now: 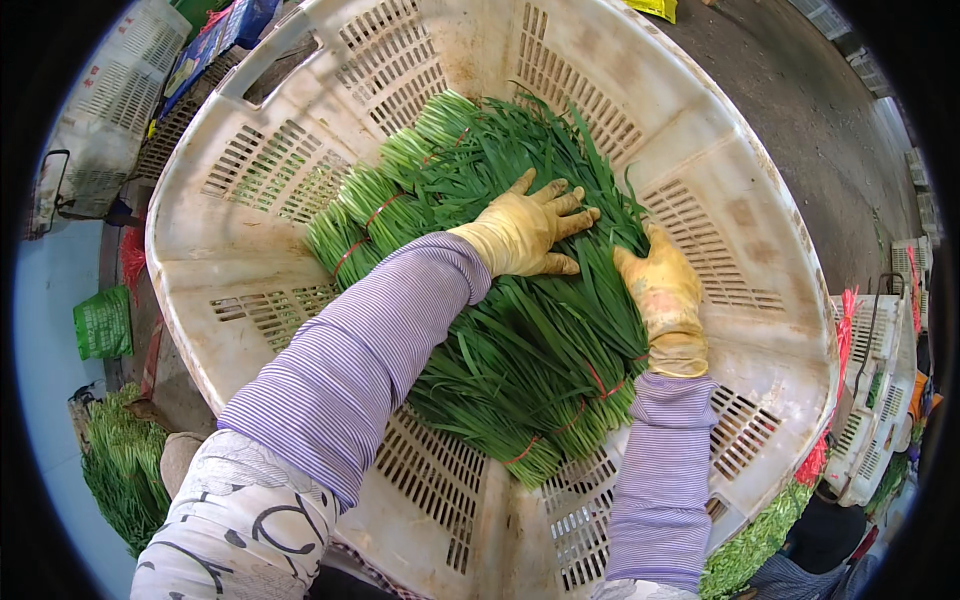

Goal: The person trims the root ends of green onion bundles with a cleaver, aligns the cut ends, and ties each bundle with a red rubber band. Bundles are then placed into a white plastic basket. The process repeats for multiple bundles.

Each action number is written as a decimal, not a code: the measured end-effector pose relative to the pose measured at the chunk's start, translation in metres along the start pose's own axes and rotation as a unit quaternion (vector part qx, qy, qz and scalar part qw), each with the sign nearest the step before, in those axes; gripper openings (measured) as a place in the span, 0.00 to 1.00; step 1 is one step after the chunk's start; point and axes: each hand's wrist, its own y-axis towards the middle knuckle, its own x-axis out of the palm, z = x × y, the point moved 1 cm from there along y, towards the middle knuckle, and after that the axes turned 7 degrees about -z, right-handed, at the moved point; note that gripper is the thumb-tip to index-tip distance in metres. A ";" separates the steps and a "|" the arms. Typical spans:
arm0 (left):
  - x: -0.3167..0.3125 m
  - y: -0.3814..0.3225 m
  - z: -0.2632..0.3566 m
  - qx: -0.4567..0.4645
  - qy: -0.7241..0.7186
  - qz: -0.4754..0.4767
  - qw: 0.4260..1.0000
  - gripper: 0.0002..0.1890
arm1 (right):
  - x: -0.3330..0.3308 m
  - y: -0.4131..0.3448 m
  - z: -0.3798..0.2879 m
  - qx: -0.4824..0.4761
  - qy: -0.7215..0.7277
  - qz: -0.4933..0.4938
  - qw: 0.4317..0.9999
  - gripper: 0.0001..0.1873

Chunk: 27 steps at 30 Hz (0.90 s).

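Note:
My left hand (529, 229), in a yellow rubber glove, lies palm down with fingers spread on the green leaves of bundled garlic chives (495, 165). My right hand (667, 289), gloved the same way, is at the right edge of the leaves, beside the crate wall. Its thumb points inward against the leaves and is apart from the forefinger; its other fingers are mostly hidden. Several bundles tied with red bands fill the bottom of a white plastic crate (750, 187). The pale stems (356, 199) of some face the left wall, while nearer bundles (536, 450) point their stems towards me.
Slotted walls and a raised rim surround both hands. More white crates stand at the left (112, 112) and the right (874, 390). Loose chives (124, 465) lie at lower left, near a green bag (103, 322). A heap of pale green stems (757, 540) and a person's clothed leg (799, 577) are at lower right.

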 end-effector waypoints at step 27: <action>-0.073 -0.378 -0.077 -0.084 0.065 0.413 0.904 0.38 | 0.054 0.033 0.006 -0.084 -0.082 0.032 0.993 0.28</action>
